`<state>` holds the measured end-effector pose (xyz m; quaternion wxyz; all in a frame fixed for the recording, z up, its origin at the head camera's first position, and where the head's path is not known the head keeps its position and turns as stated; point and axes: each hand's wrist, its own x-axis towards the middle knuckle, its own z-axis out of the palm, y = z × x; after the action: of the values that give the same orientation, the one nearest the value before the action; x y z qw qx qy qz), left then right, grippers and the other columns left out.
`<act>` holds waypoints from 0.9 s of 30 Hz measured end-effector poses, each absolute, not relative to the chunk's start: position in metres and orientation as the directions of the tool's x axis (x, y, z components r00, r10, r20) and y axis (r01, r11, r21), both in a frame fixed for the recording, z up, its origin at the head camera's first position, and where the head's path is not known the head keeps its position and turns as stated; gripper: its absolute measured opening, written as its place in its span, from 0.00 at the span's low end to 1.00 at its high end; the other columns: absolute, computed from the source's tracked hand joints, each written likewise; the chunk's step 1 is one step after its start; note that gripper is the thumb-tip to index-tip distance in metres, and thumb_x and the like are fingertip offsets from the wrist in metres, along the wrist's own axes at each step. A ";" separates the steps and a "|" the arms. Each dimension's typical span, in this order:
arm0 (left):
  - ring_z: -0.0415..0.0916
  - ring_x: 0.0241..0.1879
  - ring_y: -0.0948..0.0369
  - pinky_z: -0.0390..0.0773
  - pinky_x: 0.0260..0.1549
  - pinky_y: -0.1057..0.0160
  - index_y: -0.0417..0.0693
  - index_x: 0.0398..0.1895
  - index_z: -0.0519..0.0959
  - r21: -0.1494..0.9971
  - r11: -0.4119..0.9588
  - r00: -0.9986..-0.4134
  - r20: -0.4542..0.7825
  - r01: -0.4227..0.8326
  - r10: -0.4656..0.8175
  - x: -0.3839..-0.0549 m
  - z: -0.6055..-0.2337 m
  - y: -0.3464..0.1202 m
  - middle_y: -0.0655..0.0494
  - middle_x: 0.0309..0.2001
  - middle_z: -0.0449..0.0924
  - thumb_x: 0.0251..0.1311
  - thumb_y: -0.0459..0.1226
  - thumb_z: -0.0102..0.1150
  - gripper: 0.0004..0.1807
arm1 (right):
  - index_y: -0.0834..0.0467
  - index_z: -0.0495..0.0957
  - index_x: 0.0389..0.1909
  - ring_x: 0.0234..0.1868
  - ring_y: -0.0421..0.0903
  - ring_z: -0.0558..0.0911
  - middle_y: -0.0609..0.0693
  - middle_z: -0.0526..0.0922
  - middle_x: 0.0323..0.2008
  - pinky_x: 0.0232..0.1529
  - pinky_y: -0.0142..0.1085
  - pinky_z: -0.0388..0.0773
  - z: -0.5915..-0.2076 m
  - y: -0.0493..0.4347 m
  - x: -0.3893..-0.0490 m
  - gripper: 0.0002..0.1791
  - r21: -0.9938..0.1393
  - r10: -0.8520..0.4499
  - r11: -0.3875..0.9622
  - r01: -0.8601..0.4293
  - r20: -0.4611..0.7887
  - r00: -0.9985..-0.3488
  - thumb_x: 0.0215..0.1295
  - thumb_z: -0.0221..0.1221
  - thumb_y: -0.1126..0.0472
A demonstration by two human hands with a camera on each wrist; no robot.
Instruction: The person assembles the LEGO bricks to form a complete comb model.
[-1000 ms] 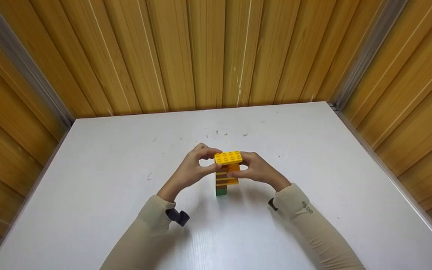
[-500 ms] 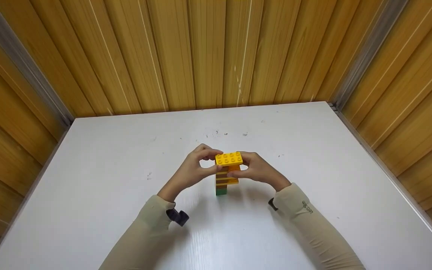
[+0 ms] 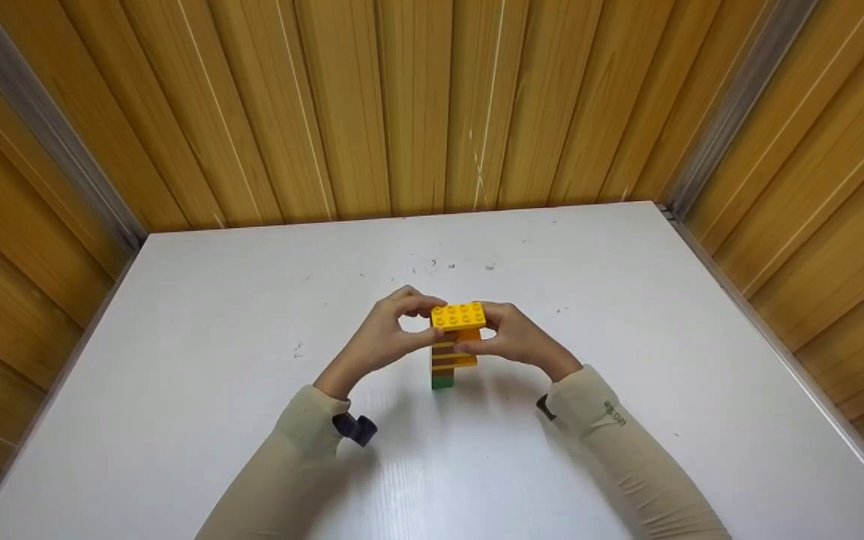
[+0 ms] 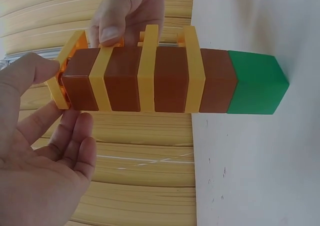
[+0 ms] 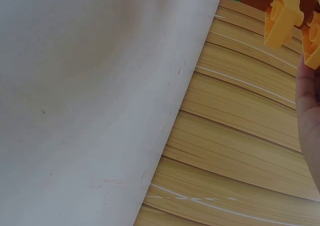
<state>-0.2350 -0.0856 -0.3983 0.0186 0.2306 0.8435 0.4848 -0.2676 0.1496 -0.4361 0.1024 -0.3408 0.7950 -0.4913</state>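
Note:
A tower of toy building bricks stands upright on the white table, with a green brick (image 4: pixel 257 83) at its foot. Above that, brown bricks (image 4: pixel 125 78) alternate with thin yellow bricks (image 5: pixel 285 26) that jut out to the right. On top lies a studded yellow brick (image 3: pixel 459 316), its left end pinched between thumb and fingers of my left hand (image 3: pixel 387 334). My right hand (image 3: pixel 518 341) grips the tower's right side just below, its thumb (image 4: pixel 111 33) on a jutting yellow brick in the left wrist view. Only part of the tower shows in the right wrist view.
The white table (image 3: pixel 252 300) has scattered small dark marks past the tower. Wood-patterned panels (image 3: pixel 417 112) wall it in at the back and both sides. Dark wrist straps (image 3: pixel 355 429) stick out below the sleeves.

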 end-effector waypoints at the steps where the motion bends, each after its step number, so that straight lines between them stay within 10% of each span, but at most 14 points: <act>1: 0.72 0.49 0.58 0.72 0.56 0.55 0.53 0.53 0.81 0.824 0.429 -0.894 0.191 0.370 0.405 -0.235 -0.398 -0.086 0.59 0.44 0.76 0.56 0.41 0.65 0.19 | 0.59 0.75 0.58 0.56 0.48 0.79 0.52 0.80 0.55 0.62 0.49 0.71 -0.436 0.150 -0.268 0.28 -0.851 -0.644 0.284 -0.442 0.172 -0.746 0.58 0.67 0.52; 27: 0.71 0.48 0.57 0.73 0.55 0.54 0.49 0.52 0.82 0.772 0.487 -0.877 0.182 0.408 0.445 -0.235 -0.389 -0.090 0.58 0.41 0.76 0.55 0.40 0.66 0.19 | 0.56 0.76 0.57 0.55 0.47 0.78 0.49 0.80 0.55 0.64 0.47 0.70 -0.433 0.147 -0.266 0.27 -0.843 -0.638 0.312 -0.438 0.156 -0.755 0.58 0.67 0.52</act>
<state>-0.2346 -0.0903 -0.3885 0.0209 0.2472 0.8621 0.4418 -0.2658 0.1472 -0.4329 0.1037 -0.3346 0.8033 -0.4816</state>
